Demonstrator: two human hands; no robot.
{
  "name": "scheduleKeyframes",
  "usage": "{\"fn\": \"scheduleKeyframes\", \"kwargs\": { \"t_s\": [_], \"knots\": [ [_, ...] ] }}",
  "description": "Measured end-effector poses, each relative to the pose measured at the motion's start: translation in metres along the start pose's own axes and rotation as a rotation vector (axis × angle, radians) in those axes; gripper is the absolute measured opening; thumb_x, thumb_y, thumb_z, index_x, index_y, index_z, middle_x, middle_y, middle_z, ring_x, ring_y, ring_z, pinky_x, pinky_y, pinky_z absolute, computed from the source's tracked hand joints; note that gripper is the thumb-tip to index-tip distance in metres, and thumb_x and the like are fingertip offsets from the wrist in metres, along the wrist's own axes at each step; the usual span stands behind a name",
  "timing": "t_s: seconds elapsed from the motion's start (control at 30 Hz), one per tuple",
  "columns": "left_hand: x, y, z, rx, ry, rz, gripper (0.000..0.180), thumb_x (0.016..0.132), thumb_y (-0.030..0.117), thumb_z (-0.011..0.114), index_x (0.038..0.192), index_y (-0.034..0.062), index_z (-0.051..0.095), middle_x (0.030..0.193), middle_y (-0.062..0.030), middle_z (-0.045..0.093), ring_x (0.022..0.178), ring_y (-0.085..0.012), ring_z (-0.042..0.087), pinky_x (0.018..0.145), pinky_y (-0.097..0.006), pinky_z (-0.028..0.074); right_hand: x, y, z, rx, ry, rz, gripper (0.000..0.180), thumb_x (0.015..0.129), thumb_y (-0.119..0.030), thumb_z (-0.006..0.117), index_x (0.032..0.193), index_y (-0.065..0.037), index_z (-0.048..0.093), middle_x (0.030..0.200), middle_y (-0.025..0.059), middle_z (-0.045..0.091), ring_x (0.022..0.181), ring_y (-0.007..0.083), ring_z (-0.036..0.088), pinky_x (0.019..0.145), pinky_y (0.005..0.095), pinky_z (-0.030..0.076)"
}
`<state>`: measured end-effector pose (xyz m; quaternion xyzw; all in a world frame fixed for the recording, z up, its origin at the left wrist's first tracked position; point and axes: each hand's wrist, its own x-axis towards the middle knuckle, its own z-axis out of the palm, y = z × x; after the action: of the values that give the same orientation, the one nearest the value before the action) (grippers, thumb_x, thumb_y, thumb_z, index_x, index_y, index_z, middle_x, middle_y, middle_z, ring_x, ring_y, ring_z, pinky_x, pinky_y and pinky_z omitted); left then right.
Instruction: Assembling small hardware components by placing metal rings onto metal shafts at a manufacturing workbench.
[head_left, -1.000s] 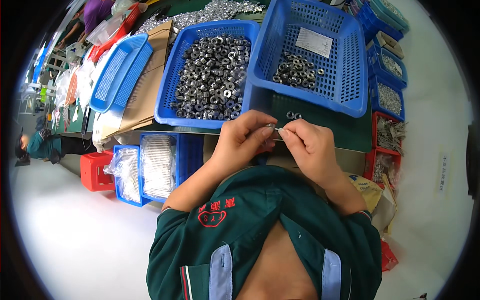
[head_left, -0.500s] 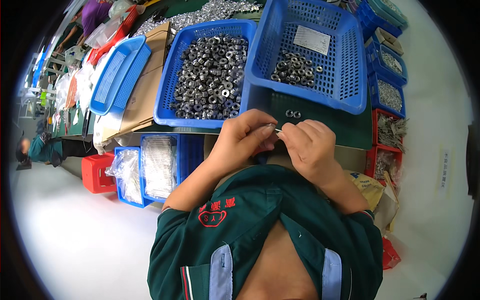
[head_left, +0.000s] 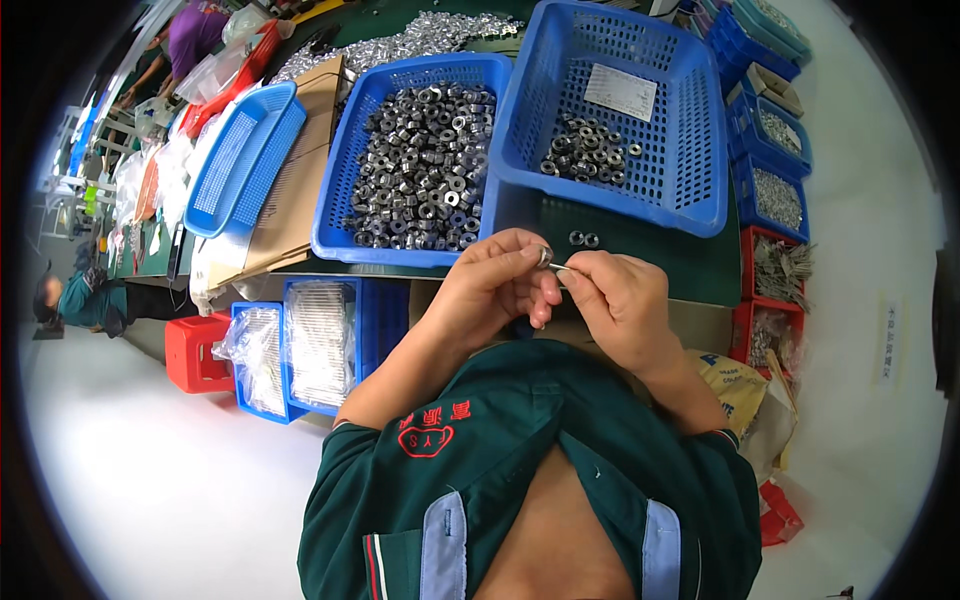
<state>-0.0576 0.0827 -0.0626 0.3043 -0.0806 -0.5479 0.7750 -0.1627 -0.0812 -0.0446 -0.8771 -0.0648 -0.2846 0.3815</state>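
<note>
The lower fingers of the left hand [head_left: 492, 276] have been uncurled; a metal ring [head_left: 545, 257] is pinched by its fingertips, a thin rod [head_left: 558, 266] by the right hand [head_left: 622, 298], near the tabletop [head_left: 690, 264] edge.

The scene is viewed at close range from a head-worn fisheye camera, aimed steeply downward; the shirt [head_left: 510, 400] is seen nearest, the left hand [head_left: 480, 285] and right hand [head_left: 625, 300] just beyond, the table [head_left: 690, 270] farther.
</note>
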Motion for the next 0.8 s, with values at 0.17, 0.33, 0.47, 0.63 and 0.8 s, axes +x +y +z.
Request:
{"fn": "scheduleKeyframes", "kwargs": {
  "t_s": [0.17,0.33,0.47,0.63,0.8],
  "knots": [
    [-0.001,-0.005,0.004,0.122,0.065,0.077,0.016,0.098,0.016,0.052,0.107,0.0026,0.050,0.081,-0.0141,0.066,0.061,-0.0172,0.061,0.056,-0.027,0.050,0.002,-0.003,-0.001,-0.119,0.012,-0.044,0.010,0.082,-0.009,0.067,0.081,-0.006,0.058,0.067,0.0080,0.060,0.057,0.0275,0.060,0.052,0.0373,0.045],
    [-0.002,-0.013,0.011,0.308,0.109,0.212,0.013,0.099,0.012,0.050,0.108,0.0026,0.047,0.083,-0.0113,0.065,0.064,-0.0122,0.059,0.058,-0.024,0.048,0.000,-0.009,0.003,-0.245,0.029,-0.070,0.009,0.085,-0.008,0.063,0.078,-0.006,0.057,0.063,0.0072,0.058,0.054,0.0243,0.058,0.049,0.0354,0.044],
    [-0.002,-0.013,0.019,0.595,0.198,0.325,0.012,0.099,0.007,0.049,0.109,0.0018,0.046,0.082,-0.0081,0.063,0.065,-0.0081,0.056,0.058,-0.021,0.046,0.000,-0.018,0.000,0.438,-0.010,0.495,0.015,0.092,-0.009,0.057,0.079,-0.002,0.057,0.062,0.0020,0.059,0.052,0.0111,0.056,0.047,0.0277,0.040],
    [0.000,-0.007,0.022,0.816,0.143,0.369,0.012,0.097,0.004,0.051,0.108,0.0012,0.047,0.080,-0.0055,0.062,0.064,-0.0069,0.054,0.056,-0.021,0.045,0.000,0.006,-0.013,1.119,-0.216,0.952,0.021,0.096,-0.017,0.053,0.082,-0.003,0.057,0.057,-0.0023,0.048,0.045,0.0037,0.039,0.041,0.0201,0.028],
    [0.007,-0.006,0.027,0.968,0.128,0.425,0.012,0.096,0.005,0.053,0.107,0.0009,0.049,0.075,-0.0034,0.060,0.060,-0.0061,0.053,0.052,-0.022,0.044,-0.008,0.004,-0.011,1.202,-0.171,0.954,0.024,0.097,-0.022,0.055,0.081,-0.004,0.057,0.058,-0.0046,0.047,0.048,0.0034,0.040,0.044,0.0203,0.028]
  ]
}}
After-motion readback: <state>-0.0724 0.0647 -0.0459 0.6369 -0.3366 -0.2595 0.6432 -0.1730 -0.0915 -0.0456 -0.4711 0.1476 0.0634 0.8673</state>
